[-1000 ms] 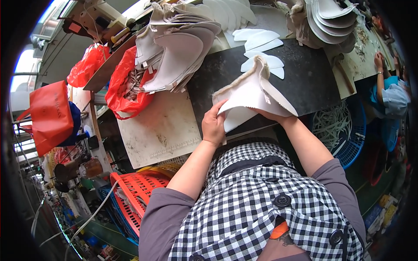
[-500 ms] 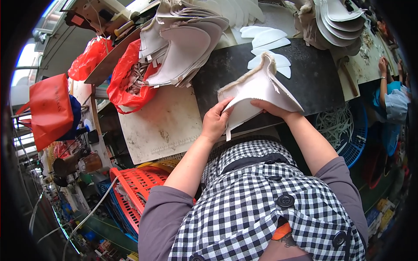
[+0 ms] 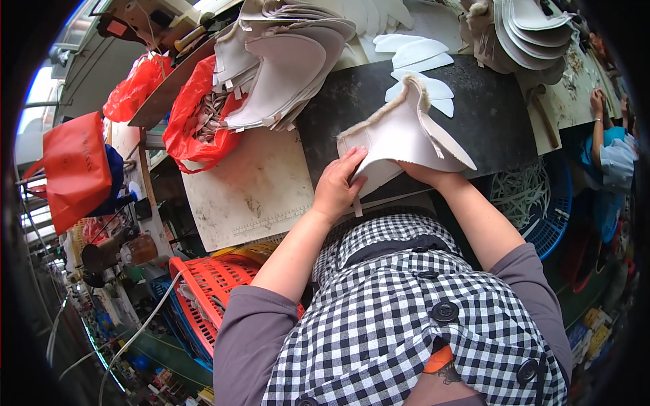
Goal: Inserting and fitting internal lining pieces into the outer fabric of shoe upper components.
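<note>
A pale, fleece-lined shoe upper (image 3: 399,139) is propped up in front of me over the near edge of a black board (image 3: 487,135). Fuzzy beige lining shows along its top edge, and a short tab hangs at its lower left. My left hand (image 3: 338,181) grips its left side, fingers laid over the outer face and thumb at the lower edge. Closed at the lower right edge, my right hand (image 3: 428,174) has its fingers hidden beneath the material. Just beyond the upper lie several white, curved thin pieces (image 3: 437,89).
Stacked uppers stand at the far left (image 3: 288,68) and far right (image 3: 525,34). A red plastic bag (image 3: 179,128) holds small pieces. A hammer (image 3: 542,115) lies right of the board. Baskets, red (image 3: 217,284) and blue (image 3: 565,203), flank me. Another person's hand (image 3: 597,101) is at far right.
The upper has opened wider and its right side has swung outward. My right hand has slid further under it, hiding the thumb; my left fingers have shifted up its outer face.
</note>
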`<state>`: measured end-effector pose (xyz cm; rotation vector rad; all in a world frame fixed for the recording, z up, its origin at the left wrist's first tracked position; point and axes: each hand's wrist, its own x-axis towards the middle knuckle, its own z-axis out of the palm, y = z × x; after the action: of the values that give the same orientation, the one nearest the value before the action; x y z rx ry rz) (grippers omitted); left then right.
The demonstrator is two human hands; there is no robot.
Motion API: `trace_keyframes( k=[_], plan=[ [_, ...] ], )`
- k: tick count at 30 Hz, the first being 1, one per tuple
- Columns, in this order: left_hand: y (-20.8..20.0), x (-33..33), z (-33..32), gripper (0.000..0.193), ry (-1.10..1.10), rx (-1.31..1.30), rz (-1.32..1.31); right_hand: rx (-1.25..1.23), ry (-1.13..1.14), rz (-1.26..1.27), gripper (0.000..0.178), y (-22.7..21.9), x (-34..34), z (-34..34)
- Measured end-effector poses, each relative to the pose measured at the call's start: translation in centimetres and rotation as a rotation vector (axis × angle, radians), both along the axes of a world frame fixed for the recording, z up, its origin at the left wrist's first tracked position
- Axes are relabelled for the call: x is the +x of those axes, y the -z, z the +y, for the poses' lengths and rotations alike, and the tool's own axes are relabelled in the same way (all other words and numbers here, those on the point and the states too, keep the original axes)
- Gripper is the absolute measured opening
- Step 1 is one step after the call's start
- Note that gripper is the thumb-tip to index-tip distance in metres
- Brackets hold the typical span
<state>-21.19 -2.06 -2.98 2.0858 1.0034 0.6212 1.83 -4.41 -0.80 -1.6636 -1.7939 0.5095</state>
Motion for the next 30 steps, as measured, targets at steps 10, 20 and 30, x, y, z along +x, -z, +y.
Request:
trace_keyframes(
  k=[10, 20, 30],
  plan=[
    [-0.9, 0.5, -0.1, 0.057, 0.044, 0.214, 0.065, -0.054, -0.014, -0.064, 0.031, 1.7, -0.7, 0.5],
    [1.8, 4.0, -4.7, 0.064, 0.087, 0.22, 0.142, -0.148, 0.048, -0.154, 0.037, 4.5, -0.1, -0.1],
    [1.8, 3.8, -4.4, 0.09, 0.322, 0.207, 0.483, -0.123, 0.009, -0.055, 0.027, 1.3, 4.2, -3.2]
  ],
)
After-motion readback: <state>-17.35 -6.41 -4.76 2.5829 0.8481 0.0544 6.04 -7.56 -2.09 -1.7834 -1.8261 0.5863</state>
